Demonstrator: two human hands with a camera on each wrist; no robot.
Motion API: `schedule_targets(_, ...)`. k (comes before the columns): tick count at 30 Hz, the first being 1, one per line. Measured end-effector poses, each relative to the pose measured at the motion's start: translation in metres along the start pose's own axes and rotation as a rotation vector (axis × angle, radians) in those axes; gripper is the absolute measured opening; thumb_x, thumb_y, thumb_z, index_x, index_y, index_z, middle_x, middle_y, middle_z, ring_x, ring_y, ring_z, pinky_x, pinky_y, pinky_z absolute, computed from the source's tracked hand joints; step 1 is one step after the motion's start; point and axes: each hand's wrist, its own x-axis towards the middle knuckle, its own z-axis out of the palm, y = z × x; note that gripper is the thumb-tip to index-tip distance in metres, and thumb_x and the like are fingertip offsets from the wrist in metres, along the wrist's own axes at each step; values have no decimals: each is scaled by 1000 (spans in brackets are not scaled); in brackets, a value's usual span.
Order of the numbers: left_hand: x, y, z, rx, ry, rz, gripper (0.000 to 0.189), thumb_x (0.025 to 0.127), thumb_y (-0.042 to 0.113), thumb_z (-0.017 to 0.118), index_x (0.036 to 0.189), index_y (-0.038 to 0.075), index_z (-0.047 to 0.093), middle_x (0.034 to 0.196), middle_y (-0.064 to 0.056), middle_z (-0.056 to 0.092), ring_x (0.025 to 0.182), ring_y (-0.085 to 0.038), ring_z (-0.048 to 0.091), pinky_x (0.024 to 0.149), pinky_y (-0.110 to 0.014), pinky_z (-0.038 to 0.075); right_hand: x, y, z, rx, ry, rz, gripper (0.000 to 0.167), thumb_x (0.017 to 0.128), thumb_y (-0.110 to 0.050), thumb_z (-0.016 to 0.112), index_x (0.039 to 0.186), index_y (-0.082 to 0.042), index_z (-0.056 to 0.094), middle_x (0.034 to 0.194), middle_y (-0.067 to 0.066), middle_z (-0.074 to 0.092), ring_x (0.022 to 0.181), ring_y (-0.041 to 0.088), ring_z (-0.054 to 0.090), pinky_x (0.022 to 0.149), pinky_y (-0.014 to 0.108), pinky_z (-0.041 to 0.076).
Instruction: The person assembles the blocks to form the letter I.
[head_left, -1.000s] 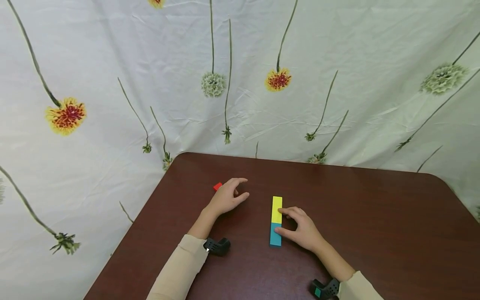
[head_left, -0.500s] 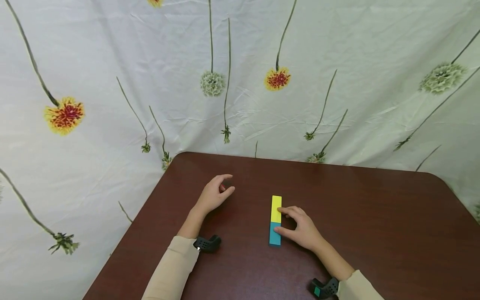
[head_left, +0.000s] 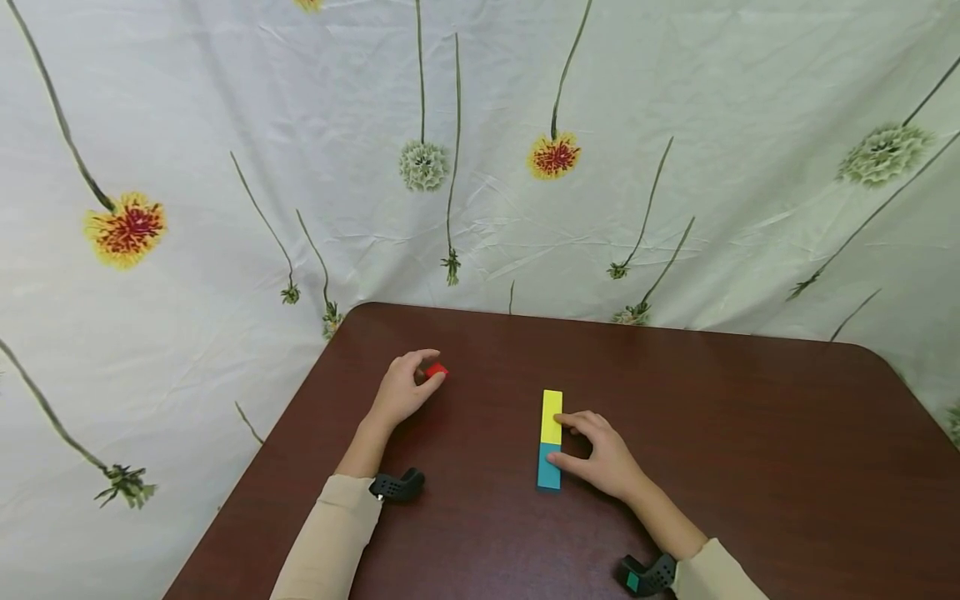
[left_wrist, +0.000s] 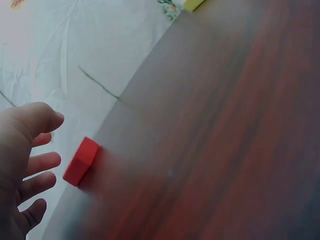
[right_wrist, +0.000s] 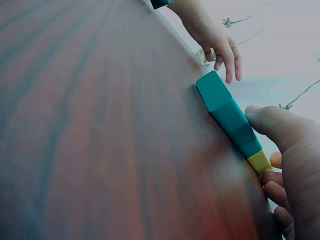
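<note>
In the head view a yellow block (head_left: 552, 416) and a blue block (head_left: 549, 465) lie end to end in one line on the brown table. My right hand (head_left: 602, 454) rests against their right side, thumb on the blue block and index finger on the yellow one. The right wrist view also has the thumb (right_wrist: 267, 120) at the blue block, with other fingers by the yellow end. Farther left, my left hand (head_left: 399, 390) is just beside a small red block (head_left: 437, 370), fingers loosely spread. The left wrist view has a gap between those fingers and the red block (left_wrist: 82, 161).
A dark brown table (head_left: 712, 433) with rounded corners carries the blocks. Behind it hangs a white cloth (head_left: 337, 125) printed with flowers. Black bands sit on the left wrist (head_left: 397, 485) and right wrist (head_left: 647, 575).
My left hand has moved left across the red block, which now shows between thumb and fingers in the head view. The right hand and its two blocks have stayed in place.
</note>
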Motion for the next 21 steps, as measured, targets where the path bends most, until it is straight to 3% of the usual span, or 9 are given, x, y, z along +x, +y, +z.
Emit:
schedule_targets(14,-3,-9,5,72,-37,-43,42,89,23,72,125,5,63,112,-12,64,93,-26,51,79,-42,45,0,-1,1,-8,-7,18,58,81,-32,80,130,-8,62,117,-1,60,101,18,56,86,42,47)
schedule_targets(21,-5,-11,8,104,-20,-24,41,86,20,75,123,5,64,110,-12,65,91,-26,52,79,-43,46,0,-1,0,-2,-8,13,58,81,-32,80,130,-8,62,117,-1,60,101,18,56,86,42,47)
